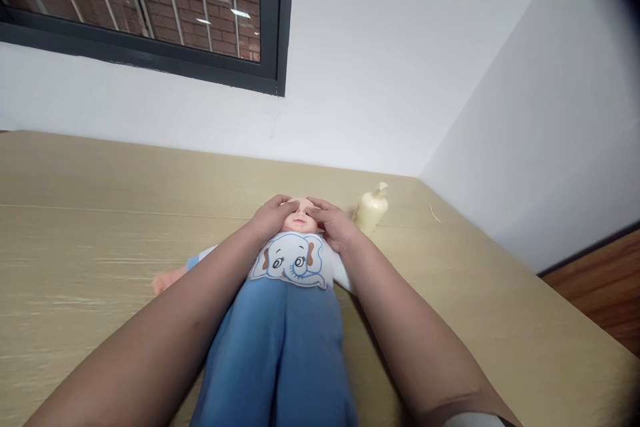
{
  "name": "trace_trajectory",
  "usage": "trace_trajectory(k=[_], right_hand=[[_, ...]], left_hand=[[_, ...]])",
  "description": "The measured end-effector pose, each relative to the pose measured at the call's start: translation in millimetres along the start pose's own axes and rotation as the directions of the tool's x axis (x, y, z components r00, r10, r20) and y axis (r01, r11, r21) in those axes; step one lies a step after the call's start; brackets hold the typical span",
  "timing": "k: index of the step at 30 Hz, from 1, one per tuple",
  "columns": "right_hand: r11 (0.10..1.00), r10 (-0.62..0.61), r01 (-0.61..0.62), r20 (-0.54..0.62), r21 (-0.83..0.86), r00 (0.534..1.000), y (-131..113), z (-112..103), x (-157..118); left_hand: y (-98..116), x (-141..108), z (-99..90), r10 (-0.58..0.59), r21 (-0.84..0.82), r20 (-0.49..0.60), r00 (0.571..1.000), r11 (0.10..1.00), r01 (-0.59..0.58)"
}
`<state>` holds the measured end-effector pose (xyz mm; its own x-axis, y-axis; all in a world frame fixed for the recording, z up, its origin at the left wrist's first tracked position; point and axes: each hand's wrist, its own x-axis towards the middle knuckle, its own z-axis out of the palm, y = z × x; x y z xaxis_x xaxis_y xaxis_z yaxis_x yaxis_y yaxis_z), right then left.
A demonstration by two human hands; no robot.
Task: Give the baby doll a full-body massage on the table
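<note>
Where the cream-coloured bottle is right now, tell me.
In the head view, the cream-coloured bottle is right of centre on the table, just to the right of the right hand on the doll's head.

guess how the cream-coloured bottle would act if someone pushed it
The bottle would probably tip if pushed near its narrow top, as it stands taller than wide. Its rounded, glossy side may feel slightly slippery. If knocked over, that curved body would likely roll on the flat table.
</note>
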<state>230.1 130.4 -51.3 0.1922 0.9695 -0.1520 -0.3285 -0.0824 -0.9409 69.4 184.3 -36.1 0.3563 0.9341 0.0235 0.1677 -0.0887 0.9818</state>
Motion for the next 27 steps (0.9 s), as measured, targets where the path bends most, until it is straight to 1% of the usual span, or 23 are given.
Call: trace_trajectory(k=[3, 5, 10, 13, 17, 21, 23, 27], right_hand=[[0.999, -0.045, 0.045, -0.016, 0.018, 0.999, 0.4, 3.6, -0.2], [0.998, -0.054, 0.055, -0.020, 0.028, 0.998, 0.1, 5.8, -0.4], [1.000, -0.005, 0.005, -0.033, 0.023, 0.999, -2.0, 2.6, -0.1], [1.000, 0.021, -0.021, -0.014, 0.017, 1.000, -2.8, -2.0, 0.3], [1.000, -0.010, 0.010, -0.005, 0.013, 1.000, -3.5, -0.8, -1.9], [0.998, -0.052, 0.053, -0.038, 0.023, 0.998, -4.9, 6.2, -5.4], [0.999, -0.047, 0.048, -0.047, 0.017, 0.998, -5.3, 6.8, -5.1], [1.000, -0.016, 0.016, -0.015, -0.001, 1.000, -4.8, 0.3, -1.1]], left_hand=[[-1.8, 1.3, -0.6, 0.003, -0.008, -0.005, 1.000, 1.000, -0.004], [-2.1, 1.5, -0.7, 0.004, -0.014, -0.006, 1.000, 1.000, -0.005], [-3.2, 1.7, -0.8, 0.004, -0.038, -0.010, 1.000, 0.999, -0.004], [-5.8, 3.0, -1.6, 0.019, -0.052, -0.006, 1.000, 0.998, -0.019], [-9.5, 5.0, -2.8, 0.039, -0.067, 0.005, 0.999, 0.997, -0.039], [-11.6, 6.2, -3.2, 0.064, -0.068, 0.005, 0.998, 0.996, -0.064], [-12.6, 7.1, -3.3, 0.072, -0.064, 0.004, 0.997, 0.995, -0.072], [-14.5, 8.5, -4.0, 0.075, -0.066, 0.004, 0.997, 0.995, -0.075]])
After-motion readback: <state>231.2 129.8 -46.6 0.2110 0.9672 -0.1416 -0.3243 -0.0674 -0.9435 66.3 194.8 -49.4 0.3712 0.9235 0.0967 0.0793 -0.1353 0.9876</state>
